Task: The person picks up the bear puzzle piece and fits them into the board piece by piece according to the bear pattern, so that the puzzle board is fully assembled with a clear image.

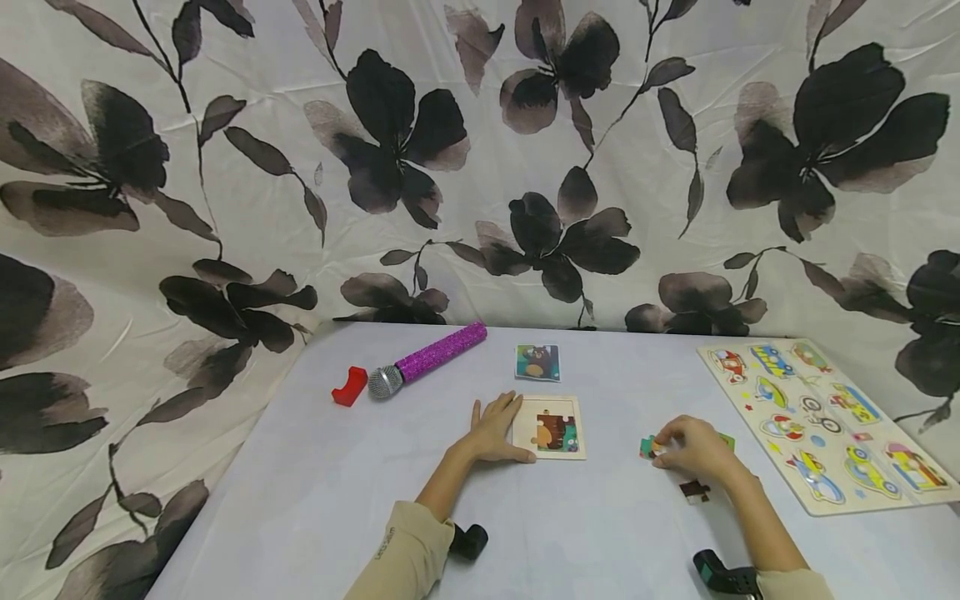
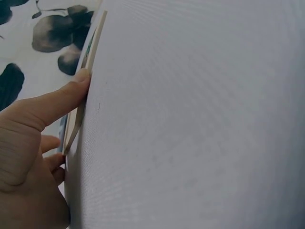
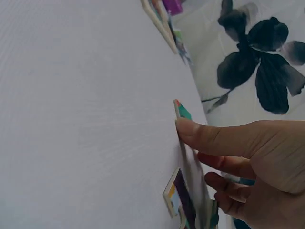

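My left hand [image 1: 495, 429] rests at the left side of a small wooden puzzle tray [image 1: 581, 417], thumb near its lower edge and fingers extended towards its upper left corner. Inside the tray, joined puzzle pieces [image 1: 557, 433] in brown, orange and teal fill the lower right part. To the right, my right hand [image 1: 693, 450] pinches a teal-edged puzzle piece [image 1: 647, 447] between thumb and fingers; its thumb [image 3: 188, 130] lies on the piece's edge in the right wrist view. A brown puzzle piece [image 1: 694, 492] lies just below that hand. A green piece [image 1: 727, 442] is partly hidden behind it.
A bear picture card [image 1: 537, 363] lies beyond the tray. At the back left are a purple glitter microphone [image 1: 442, 352] and a red curved block [image 1: 349, 387]. A large vehicle puzzle board [image 1: 832, 425] covers the table's right side. Floral cloth [image 1: 480, 167] hangs behind the table.
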Demonstrator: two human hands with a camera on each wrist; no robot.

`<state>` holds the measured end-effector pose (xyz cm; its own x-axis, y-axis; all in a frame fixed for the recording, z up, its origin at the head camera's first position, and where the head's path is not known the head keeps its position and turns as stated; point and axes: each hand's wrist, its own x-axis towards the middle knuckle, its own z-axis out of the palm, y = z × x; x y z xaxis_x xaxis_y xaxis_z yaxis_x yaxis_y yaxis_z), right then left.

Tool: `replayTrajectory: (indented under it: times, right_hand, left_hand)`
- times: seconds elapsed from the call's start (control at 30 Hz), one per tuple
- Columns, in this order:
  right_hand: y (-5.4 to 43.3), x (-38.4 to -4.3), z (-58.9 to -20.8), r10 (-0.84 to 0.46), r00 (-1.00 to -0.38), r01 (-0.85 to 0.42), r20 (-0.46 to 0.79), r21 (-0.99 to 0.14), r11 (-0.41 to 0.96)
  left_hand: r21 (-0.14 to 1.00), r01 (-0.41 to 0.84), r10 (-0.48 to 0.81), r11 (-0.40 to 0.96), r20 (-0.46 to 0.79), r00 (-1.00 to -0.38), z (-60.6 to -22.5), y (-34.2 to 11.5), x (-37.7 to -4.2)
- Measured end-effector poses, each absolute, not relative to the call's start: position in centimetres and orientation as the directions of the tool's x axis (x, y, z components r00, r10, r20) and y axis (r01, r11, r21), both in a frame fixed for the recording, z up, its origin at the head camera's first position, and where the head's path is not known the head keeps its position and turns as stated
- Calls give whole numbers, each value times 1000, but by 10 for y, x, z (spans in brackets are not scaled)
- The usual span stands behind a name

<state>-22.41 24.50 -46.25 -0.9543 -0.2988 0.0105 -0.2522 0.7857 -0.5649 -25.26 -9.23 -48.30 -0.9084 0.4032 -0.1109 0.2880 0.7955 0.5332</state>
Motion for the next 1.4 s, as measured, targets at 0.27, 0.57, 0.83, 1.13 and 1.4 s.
replayTrajectory:
  times: [0.27,0.57,0.83,1.13,1.4]
  right_hand:
    - [235,-248,-459,-212,-972,-214,101,-755,619]
    - [213,-277,-453,-176,-979,-136,107,-977,164]
    - [190,-289,-453,-78,-997,-1,4,-1000,-30]
    - [172,-297,-448,-25,-998,53,-49,-983,-176]
    - [156,-299,-454,-101,-995,19,-14,-998,-56]
  left_hand:
    - [597,301,416,744,-62,-907,-488,-96,-255]
    - [481,290,387,827,-113,-915,-480,-93,-255]
    - [480,289,385,828,-114,-916,-475,-93,-253]
    - [474,279,372,835,-114,-921,-478,-93,-254]
    - [482,281,374,830,-106,-921,-477,-94,-254]
